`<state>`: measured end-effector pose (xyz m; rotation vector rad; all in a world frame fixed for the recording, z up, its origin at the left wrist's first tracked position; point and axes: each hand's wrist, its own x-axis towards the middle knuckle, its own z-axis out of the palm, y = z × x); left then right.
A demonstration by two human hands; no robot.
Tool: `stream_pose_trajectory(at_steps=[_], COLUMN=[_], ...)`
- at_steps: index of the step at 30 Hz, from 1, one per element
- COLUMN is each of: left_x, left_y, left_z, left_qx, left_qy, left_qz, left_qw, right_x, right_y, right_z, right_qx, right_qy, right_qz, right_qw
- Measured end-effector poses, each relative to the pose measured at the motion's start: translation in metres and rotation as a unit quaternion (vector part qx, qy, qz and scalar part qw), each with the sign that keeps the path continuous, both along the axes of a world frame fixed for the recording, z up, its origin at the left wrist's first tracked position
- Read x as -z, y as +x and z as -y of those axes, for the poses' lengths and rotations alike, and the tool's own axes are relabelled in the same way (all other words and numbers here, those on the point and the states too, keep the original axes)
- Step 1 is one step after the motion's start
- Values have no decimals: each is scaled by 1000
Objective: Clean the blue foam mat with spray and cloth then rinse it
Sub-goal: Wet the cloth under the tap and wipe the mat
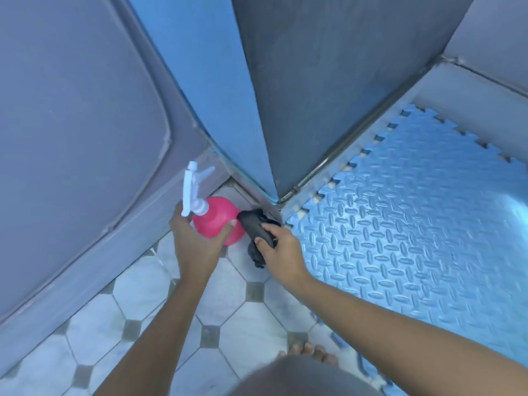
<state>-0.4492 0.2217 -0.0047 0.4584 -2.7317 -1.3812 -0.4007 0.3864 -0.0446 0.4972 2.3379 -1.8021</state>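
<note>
The blue foam mat (414,232) lies flat on the floor at the right, with a raised tread pattern and toothed edges. A pink spray bottle (221,215) with a white trigger head stands near the wall corner, and my left hand (194,238) is wrapped around its neck and shoulder. Just right of it, my right hand (281,247) grips a crumpled dark cloth (254,227) close to the mat's near-left corner. The cloth hangs partly below my fingers, over the tiles.
A blue and grey wall corner (265,110) juts out right behind the bottle. A grey panelled door or wall (80,124) fills the left. White and grey octagon floor tiles (171,324) lie in front. My bare toes (311,352) show at the bottom.
</note>
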Motion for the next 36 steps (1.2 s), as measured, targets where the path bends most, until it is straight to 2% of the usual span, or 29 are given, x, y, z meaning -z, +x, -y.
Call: stream_pose_trajectory(at_steps=[4,7,12,14,17,19,21,24,27,31,34,36], left_x=[1,-2,2,2,-1,1,12,37,54,52,37,19], left_y=[-11,-13,-15,-13,4,19,27,23,20,30,26,15], left_z=[10,21,44,44,31,14,-7,-47,-95,-138,-147,-150], left_qx=[34,32,-20,-61,-95,-51,39,201,301,287,305,292], left_qy=[-53,-69,-63,-94,-137,-121,-111,-129,-164,-228,-300,-318], left_qz=[-1,-9,-5,-2,-68,-108,-122,-56,97,187,204,211], left_qw=[998,997,998,994,984,985,985,969,934,911,880,877], right_x=[7,16,13,11,8,2,0,2,1,-5,-16,-28], right_y=[-34,-58,-83,-86,-75,-61,-40,8,52,76,86,83], right_z=[29,44,49,47,38,23,-1,-58,-127,-202,-229,-237], right_qx=[17,8,-10,-35,-96,-132,-161,-191,-193,-95,23,109], right_qy=[20,24,23,8,0,35,102,211,287,289,251,224], right_qz=[-15,6,20,15,-2,-28,-70,-93,-72,-36,-41,-51], right_qw=[1000,1000,999,999,995,990,979,954,935,952,967,967])
